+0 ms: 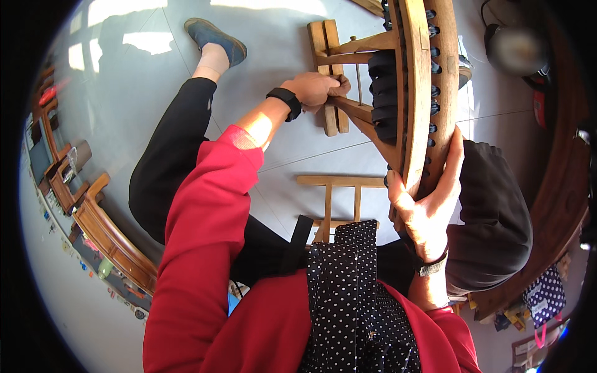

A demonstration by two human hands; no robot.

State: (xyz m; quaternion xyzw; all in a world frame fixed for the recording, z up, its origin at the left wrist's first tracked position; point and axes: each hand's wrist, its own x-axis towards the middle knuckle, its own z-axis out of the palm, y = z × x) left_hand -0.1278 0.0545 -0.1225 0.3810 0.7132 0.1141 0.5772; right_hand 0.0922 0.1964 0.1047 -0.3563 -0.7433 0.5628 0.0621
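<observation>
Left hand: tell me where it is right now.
In the head view the left hand is top centre, closed on a wooden crossbar of the spinning wheel's frame, just left of the wheel, which the right hand grips lower down.

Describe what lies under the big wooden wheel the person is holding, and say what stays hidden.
Under the wooden wheel shows pale tiled floor, a wooden stand gripped by the left hand, and the person's dark-trousered knee. The right hand covers the rim's near end; the floor beneath the wheel is hidden.
</observation>
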